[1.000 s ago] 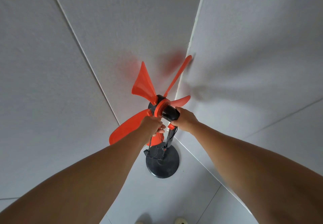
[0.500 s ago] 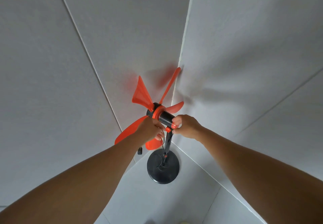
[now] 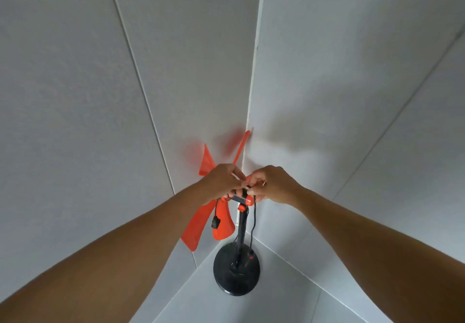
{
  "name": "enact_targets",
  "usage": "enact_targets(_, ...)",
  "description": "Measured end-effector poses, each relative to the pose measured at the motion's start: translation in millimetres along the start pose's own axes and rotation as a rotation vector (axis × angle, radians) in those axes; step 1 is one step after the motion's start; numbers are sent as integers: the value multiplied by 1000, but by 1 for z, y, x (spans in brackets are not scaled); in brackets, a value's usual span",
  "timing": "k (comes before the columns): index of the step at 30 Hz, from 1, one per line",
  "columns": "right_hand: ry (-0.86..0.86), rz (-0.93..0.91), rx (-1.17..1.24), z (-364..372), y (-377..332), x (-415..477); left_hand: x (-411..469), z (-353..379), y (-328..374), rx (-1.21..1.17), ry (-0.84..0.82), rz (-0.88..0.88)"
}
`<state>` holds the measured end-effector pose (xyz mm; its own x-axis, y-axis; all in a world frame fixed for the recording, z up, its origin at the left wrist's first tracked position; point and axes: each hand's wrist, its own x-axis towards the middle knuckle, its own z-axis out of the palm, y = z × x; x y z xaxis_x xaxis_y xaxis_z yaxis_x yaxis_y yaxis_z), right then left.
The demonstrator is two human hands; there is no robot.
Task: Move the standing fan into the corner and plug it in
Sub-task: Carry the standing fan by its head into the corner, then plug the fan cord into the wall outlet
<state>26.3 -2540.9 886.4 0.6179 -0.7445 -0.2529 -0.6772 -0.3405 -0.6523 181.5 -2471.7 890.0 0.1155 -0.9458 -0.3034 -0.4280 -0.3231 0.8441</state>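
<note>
The standing fan has bare orange blades (image 3: 221, 224), a black pole and a round black base (image 3: 236, 276) that rests on the floor in the room's corner. My left hand (image 3: 222, 180) and my right hand (image 3: 273, 184) are both closed around the black motor housing at the top of the pole, which they mostly hide. A thin black cord hangs from under my left hand with a small black plug (image 3: 215, 222) dangling at its end. Another loop of cord (image 3: 253, 224) drops from my right hand toward the base. One upper blade tip touches the wall seam.
Two white panelled walls meet in a vertical seam (image 3: 254, 71) right behind the fan. White floor tiles (image 3: 271, 305) surround the base. No wall socket shows in this view.
The view has tilted down and nearer to the corner. Both hands have closed in over the motor housing, and the cord with its plug now hangs free below my left hand.
</note>
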Motion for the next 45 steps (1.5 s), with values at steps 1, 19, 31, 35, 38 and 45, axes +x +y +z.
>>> enact_targets(1, 18, 7, -80, -6, -5, -4, -3, -3, 4, 15, -15, 6)
enact_targets(19, 350, 270, -592, -92, -38, -51, -22, -48, 95, 328, 140, 254)
enact_targets(31, 412, -8, 32, -157, -92, -60, -18, -65, 200, 331, 170, 417)
enact_targets(35, 530, -15, -17, -184, -100, -63, -20, -71, 226, 470, 183, 415)
enact_targets(38, 601, 46, -81, -203, -107, -64, -23, -79, 244, 511, 153, 393)
enact_targets(45, 723, 154, -108, -238, -121, -72, -19, -95, 276, 445, 200, 440)
